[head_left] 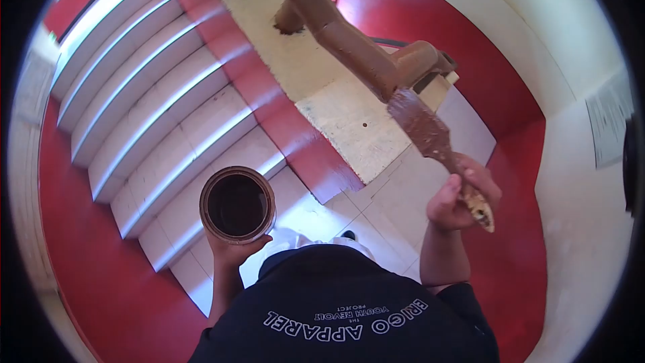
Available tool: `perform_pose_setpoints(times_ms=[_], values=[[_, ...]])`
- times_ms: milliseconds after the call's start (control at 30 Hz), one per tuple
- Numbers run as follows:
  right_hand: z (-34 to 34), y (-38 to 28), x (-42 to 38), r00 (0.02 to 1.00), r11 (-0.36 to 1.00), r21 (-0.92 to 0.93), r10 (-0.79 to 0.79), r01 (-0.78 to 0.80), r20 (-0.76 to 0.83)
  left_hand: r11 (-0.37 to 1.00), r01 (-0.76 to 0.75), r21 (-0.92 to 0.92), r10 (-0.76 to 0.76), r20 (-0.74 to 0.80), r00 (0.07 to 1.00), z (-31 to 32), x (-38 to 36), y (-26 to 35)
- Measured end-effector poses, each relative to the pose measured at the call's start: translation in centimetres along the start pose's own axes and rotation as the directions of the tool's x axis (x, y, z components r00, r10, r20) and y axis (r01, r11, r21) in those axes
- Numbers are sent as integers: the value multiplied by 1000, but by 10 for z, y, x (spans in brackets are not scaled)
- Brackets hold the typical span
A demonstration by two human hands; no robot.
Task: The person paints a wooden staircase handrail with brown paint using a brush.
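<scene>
My left hand (236, 250) is wrapped round the lower side of a round paint can (269, 196), open at the top with dark brown paint inside. In my right hand (466, 195), the fingers close round the handle of a wide paintbrush (423, 124), its bristles and neck coated in brown. The bristle tips meet the underside of a brown handrail (349, 47) near its bent end. Brown smears cover the brush handle down to its worn tip.
White tiled stairs (168, 114) with a red border (259, 97) climb on the left. Beneath the handrail runs a cream ledge (336, 124) with a brown spot. Red and cream walls (574, 181) curve round the right, where a paper sheet (608, 124) hangs.
</scene>
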State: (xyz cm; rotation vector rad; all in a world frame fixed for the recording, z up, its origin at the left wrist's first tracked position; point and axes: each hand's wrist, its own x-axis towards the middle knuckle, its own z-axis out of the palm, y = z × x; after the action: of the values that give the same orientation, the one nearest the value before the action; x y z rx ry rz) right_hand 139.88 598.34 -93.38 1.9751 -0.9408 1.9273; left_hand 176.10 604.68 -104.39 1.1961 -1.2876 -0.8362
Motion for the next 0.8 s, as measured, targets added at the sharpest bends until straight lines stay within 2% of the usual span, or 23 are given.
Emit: perform_pose_setpoints(times_ms=[100, 133, 233, 267, 333, 367, 400, 467, 567, 667, 800], values=[[2, -16, 8, 992, 994, -97, 35, -46, -120, 990, -3, -138, 18, 106, 994, -19, 41, -25], [11, -26, 11, 988, 992, -104, 58, -73, -145, 994, -15, -113, 35, 179, 983, -29, 59, -32], [55, -48, 9, 998, 959, -283, -35, 19, -51, 975, -82, -207, 147, 323, 935, -51, 111, -31], [72, -56, 13, 998, 943, -326, -54, 62, 35, 976, -119, -185, 180, 361, 915, -60, 124, -36], [82, -62, 11, 997, 882, -466, -53, 70, 50, 970, -199, -137, 239, 424, 873, -81, 150, -44], [85, -61, 8, 997, 843, -532, -57, 73, 47, 974, -168, -155, 220, 437, 872, -86, 159, -41], [82, -56, 3, 991, 866, -499, -92, 33, -93, 975, -141, -172, 205, 448, 871, -90, 167, -36], [69, -65, 2, 985, 845, -535, -70, -26, -158, 969, -46, -242, 159, 475, 865, -95, 179, -39], [73, -78, 2, 969, 850, -520, -55, -82, -243, 973, -54, -224, 164, 505, 848, -102, 192, -48], [114, -82, 21, 947, 891, -442, -50, -102, -319, 960, -83, -268, 216, 520, 826, -102, 199, -51], [140, -63, 36, 971, 854, -505, 3, -127, -239, 960, -34, -278, 191, 563, 804, -101, 203, -49]])
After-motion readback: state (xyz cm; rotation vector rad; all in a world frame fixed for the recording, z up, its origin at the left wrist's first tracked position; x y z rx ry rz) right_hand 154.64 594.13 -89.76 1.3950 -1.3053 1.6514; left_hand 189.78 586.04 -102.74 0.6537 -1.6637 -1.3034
